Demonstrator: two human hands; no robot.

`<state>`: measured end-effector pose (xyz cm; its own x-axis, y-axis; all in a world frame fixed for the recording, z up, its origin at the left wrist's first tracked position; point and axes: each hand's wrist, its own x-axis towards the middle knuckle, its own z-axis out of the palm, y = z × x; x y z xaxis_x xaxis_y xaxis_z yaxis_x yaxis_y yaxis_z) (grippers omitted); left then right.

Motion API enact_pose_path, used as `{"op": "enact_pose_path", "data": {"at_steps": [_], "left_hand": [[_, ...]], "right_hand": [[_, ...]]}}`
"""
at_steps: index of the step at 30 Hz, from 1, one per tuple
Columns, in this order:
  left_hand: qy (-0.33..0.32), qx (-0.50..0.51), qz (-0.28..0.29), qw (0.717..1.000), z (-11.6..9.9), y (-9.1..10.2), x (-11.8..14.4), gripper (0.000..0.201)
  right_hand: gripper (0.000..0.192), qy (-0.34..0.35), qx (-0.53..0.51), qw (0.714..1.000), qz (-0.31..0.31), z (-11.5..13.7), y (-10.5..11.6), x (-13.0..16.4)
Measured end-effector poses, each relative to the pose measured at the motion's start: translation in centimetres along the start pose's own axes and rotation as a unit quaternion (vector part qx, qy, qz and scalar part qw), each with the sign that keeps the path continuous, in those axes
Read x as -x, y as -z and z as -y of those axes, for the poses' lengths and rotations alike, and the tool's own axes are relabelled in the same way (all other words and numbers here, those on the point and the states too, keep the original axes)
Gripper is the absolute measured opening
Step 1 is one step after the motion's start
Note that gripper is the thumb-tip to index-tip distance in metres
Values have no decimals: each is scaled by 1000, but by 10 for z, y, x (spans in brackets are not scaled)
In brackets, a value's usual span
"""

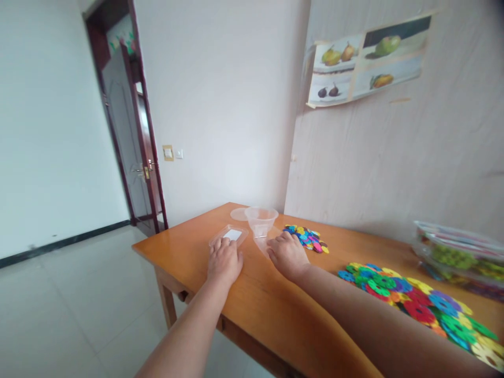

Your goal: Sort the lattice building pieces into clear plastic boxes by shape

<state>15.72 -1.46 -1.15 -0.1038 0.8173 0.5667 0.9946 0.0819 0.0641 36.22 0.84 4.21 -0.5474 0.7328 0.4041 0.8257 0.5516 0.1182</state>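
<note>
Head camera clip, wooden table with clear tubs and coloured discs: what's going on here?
A person rests both bare hands on a wooden table. The left hand touches a flat clear lid; the right hand lies beside a clear plastic cup. A small pile of coloured discs sits just beyond the right hand, and a larger spread of discs lies further right. Neither hand holds anything.
</note>
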Motion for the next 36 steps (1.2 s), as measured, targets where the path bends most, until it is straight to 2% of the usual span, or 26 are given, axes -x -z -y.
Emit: {"op": "enact_pose_path", "data": {"at_steps": [4, 8, 11, 14, 17, 19, 22, 24, 27, 28, 30, 32, 36], "left_hand": [[7, 15, -10, 1000, 1, -1, 1, 21], [13, 56, -28, 998, 1, 4, -1, 20], [32, 122, -59, 990, 2, 16, 4, 24], [62, 191, -130, 971, 7, 35, 28, 25], [117, 222, -199, 947, 18, 46, 83, 28], [165, 214, -199, 942, 31, 43, 134, 29], [241, 169, -118, 948, 59, 25, 223, 31], [326, 110, -40, 938, 81, 11, 284, 38], [478, 0, 66, 876, 111, -1, 363, 50], [518, -29, 82, 851, 120, -3, 385, 53], [568, -80, 87, 814, 134, -4, 419, 58], [597, -123, 80, 789, 144, -4, 444, 62], [620, -139, 91, 767, 153, -2, 467, 69]], "right_hand": [[30, -21, -52, 997, -53, 12, 4, 10], [32, -9, -146, 984, -98, 38, 19, 45], [28, 18, -255, 962, -95, 67, 32, 80], [25, 68, -353, 931, -64, 97, 42, 116], [20, 120, -412, 903, -29, 123, 40, 146], [17, 132, -434, 891, -1, 138, 31, 161], [21, 130, -445, 884, 63, 159, 10, 179], [26, 131, -438, 883, 108, 171, -5, 189], [32, 138, -425, 880, 161, 186, -23, 202], [33, 140, -423, 878, 176, 190, -28, 206], [34, 146, -421, 872, 203, 197, -35, 211], [34, 154, -420, 865, 226, 203, -39, 214], [28, 173, -409, 858, 257, 211, -43, 217]]}}
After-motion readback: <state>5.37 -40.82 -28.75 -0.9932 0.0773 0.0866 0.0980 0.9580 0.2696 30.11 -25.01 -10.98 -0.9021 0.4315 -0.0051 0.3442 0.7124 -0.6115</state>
